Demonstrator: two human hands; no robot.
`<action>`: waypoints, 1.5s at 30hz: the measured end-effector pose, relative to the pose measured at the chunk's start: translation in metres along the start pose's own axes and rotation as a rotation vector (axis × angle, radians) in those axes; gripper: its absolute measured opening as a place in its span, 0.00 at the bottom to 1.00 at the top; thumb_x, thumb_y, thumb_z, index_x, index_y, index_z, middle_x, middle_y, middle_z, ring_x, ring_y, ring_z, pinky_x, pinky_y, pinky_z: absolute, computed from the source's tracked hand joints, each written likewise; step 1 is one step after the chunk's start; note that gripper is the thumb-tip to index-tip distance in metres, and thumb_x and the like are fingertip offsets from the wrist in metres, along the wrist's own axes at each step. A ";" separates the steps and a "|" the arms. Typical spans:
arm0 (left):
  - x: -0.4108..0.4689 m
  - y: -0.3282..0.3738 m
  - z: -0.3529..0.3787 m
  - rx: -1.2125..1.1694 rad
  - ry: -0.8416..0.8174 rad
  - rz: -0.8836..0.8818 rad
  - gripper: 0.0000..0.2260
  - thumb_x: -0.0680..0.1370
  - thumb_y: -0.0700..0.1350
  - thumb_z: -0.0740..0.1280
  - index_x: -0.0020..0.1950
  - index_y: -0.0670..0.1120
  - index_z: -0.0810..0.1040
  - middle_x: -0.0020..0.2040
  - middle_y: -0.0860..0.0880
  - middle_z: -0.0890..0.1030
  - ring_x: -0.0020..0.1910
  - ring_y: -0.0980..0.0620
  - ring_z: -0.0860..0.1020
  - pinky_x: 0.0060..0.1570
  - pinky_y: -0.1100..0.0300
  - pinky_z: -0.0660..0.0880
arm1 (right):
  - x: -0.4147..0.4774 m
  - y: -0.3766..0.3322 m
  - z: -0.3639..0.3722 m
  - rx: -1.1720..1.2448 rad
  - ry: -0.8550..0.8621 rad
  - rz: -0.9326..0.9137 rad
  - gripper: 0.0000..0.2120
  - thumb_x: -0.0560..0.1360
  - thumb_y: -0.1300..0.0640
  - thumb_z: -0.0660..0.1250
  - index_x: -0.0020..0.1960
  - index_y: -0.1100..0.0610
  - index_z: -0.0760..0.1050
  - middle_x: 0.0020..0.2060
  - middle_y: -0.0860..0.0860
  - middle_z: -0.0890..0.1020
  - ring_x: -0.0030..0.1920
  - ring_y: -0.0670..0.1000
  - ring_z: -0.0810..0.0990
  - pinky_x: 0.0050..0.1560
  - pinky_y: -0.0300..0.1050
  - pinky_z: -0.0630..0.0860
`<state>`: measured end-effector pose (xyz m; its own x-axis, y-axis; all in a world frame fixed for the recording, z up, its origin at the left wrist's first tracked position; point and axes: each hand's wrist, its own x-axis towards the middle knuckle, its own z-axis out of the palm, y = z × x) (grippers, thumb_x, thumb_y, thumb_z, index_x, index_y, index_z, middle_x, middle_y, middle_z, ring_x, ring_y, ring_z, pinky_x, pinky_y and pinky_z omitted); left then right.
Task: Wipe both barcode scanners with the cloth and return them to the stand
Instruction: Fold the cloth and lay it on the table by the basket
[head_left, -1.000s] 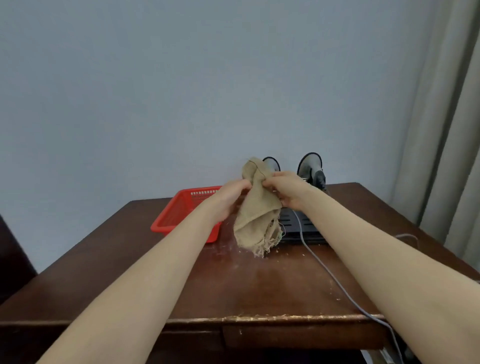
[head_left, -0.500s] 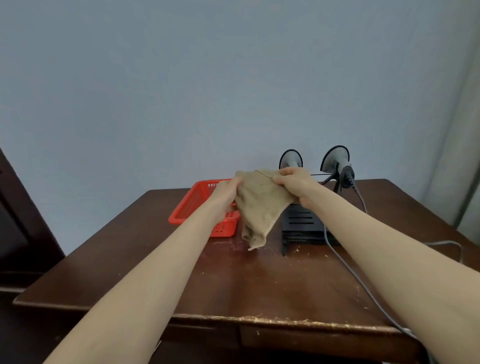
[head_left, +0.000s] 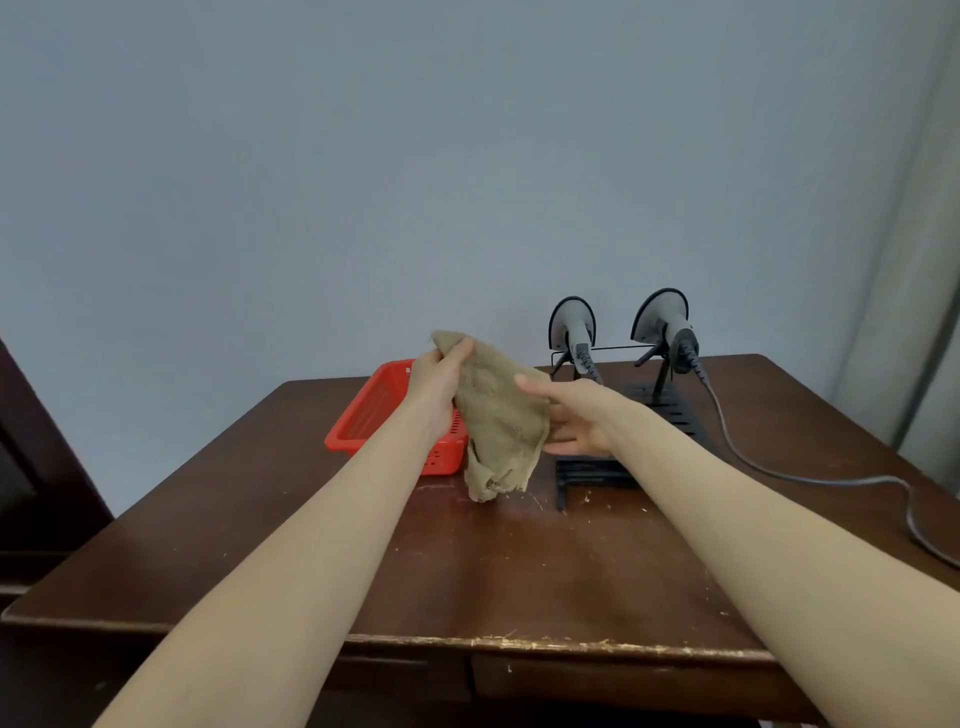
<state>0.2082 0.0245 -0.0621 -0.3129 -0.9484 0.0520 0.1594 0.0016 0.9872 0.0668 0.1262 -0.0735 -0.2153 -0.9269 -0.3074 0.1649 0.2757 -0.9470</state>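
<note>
Above a dark wooden table (head_left: 519, 571), the left hand (head_left: 436, 395) grips a tan coarse-woven cloth (head_left: 501, 421); the right hand (head_left: 574, 415), fingers spread and released, sits at its three o'clock.

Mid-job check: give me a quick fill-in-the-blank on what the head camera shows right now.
1. The tan woven cloth is gripped at its top corner by the ____ hand.
2. Both grey barcode scanners sit on the black ____.
3. The red plastic basket lies to the ____ of the cloth.

Missing words: left; stand; left
</note>
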 end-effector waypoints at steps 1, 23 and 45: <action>0.000 0.000 0.001 0.022 -0.006 0.012 0.06 0.78 0.46 0.66 0.52 0.46 0.78 0.56 0.45 0.81 0.56 0.48 0.79 0.61 0.52 0.74 | 0.001 0.000 0.002 0.022 0.046 -0.045 0.29 0.68 0.54 0.76 0.66 0.57 0.70 0.59 0.56 0.79 0.54 0.55 0.79 0.51 0.52 0.78; -0.050 -0.041 -0.038 0.729 -0.240 -0.141 0.13 0.78 0.44 0.67 0.61 0.44 0.77 0.57 0.47 0.81 0.56 0.49 0.78 0.55 0.54 0.77 | -0.017 0.041 -0.012 -0.491 0.142 -0.155 0.14 0.72 0.71 0.65 0.45 0.54 0.82 0.45 0.49 0.82 0.45 0.46 0.77 0.38 0.38 0.73; -0.064 -0.056 -0.039 1.508 -0.087 0.316 0.17 0.74 0.50 0.70 0.59 0.47 0.73 0.56 0.48 0.77 0.55 0.47 0.77 0.48 0.53 0.74 | -0.010 0.056 0.012 -1.325 0.134 -0.234 0.29 0.68 0.48 0.73 0.67 0.48 0.70 0.65 0.49 0.72 0.62 0.53 0.73 0.56 0.50 0.75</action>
<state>0.2555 0.0726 -0.1270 -0.5099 -0.8270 0.2368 -0.8185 0.5511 0.1623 0.0893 0.1475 -0.1222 -0.2140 -0.9748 -0.0623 -0.9166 0.2225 -0.3321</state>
